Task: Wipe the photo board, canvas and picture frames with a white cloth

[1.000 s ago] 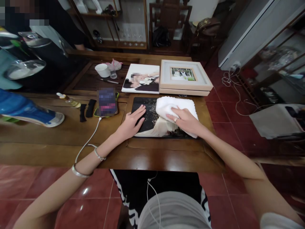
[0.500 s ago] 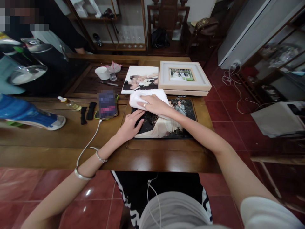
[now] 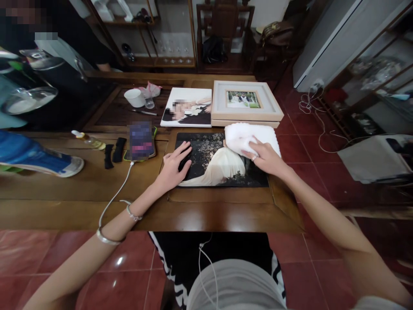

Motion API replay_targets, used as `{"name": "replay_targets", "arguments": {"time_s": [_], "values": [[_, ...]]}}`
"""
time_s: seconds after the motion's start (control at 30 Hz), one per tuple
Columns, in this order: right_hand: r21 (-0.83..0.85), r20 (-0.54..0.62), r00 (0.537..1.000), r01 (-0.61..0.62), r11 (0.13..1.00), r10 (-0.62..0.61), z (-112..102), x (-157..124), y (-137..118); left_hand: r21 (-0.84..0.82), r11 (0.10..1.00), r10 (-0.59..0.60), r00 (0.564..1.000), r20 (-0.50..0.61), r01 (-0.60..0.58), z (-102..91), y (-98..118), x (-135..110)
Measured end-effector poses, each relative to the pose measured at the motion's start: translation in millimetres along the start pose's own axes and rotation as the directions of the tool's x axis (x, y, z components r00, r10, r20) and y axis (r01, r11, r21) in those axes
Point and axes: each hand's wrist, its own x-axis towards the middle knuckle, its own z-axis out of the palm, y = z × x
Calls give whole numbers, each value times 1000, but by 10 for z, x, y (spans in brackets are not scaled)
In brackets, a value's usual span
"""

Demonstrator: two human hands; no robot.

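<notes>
A dark photo panel (image 3: 222, 165) with a figure in a long pale dress lies flat on the wooden table (image 3: 206, 217). My left hand (image 3: 174, 165) rests on its left edge, fingers stretched out and apart. My right hand (image 3: 266, 157) grips a white towel (image 3: 250, 135), pressed on the panel's upper right part and covering that corner. Just behind the panel are a white-edged photo canvas (image 3: 187, 105) and a pale wooden picture frame (image 3: 248, 101), which sits on another pale frame-like piece.
On the left are a charging phone (image 3: 141, 142), black straps (image 3: 114, 153), a dropper bottle (image 3: 88, 140) and a blue-and-white package (image 3: 38, 155). A white cup (image 3: 134, 98) stands farther back. Another person (image 3: 80, 34) is at the far left, beside metal pots (image 3: 41, 60).
My right hand has slid the towel from the panel's upper left to its upper right, uncovering the left and middle. My left hand stays at the left edge, fingers a little more spread.
</notes>
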Motion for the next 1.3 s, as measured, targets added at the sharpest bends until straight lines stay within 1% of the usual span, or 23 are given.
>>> {"name": "replay_targets", "arguments": {"time_s": [0.1,0.2,0.27,0.3,0.37,0.47,0.6,0.67,0.8,0.87,0.93,1.03,1.13,1.2,1.3], "values": [[-17,71,994,89,996,-88,39,-307,-178,-4,1000,4,1000,2,-4,0,-16,-5],[15,138,972,191,981,-191,39,-617,-381,-27,999,39,999,-22,-40,-3,-14,-5],[53,171,959,222,974,-227,20,-739,-449,-41,997,59,997,-41,-60,-4,-7,-4],[75,182,958,211,975,-221,8,-760,-455,-47,997,66,997,-49,-68,-5,-3,-3],[120,190,967,151,981,-172,-15,-712,-413,-56,996,71,996,-60,-74,-7,1,-5],[168,156,984,56,984,-83,-43,-452,-274,-65,995,71,996,-59,-75,-11,-3,-11],[171,60,998,5,985,-16,-44,-18,-96,-66,995,77,996,-54,-80,-23,-5,-14],[173,-4,1000,-1,985,2,-16,122,-42,-71,994,80,995,-60,-84,-29,2,-11],[213,-109,994,6,977,17,76,198,4,-48,995,80,995,-63,-83,-32,15,-2],[223,-139,990,16,975,16,114,183,11,-32,997,72,995,-63,-74,-27,9,1],[210,-143,990,32,977,-2,136,151,7,-28,998,61,996,-71,-63,-21,-4,4],[139,-103,993,77,987,-63,149,22,-51,-26,998,52,996,-75,-54,-15,-26,9],[58,-43,985,168,984,-165,161,-262,-211,-14,998,52,997,-60,-53,-17,-38,16],[20,-8,962,274,962,-273,165,-497,-353,-4,998,63,997,-36,-63,-20,-39,20],[7,74,904,421,907,-420,148,-774,-525,9,997,78,997,10,-78,-25,-37,23]]}}
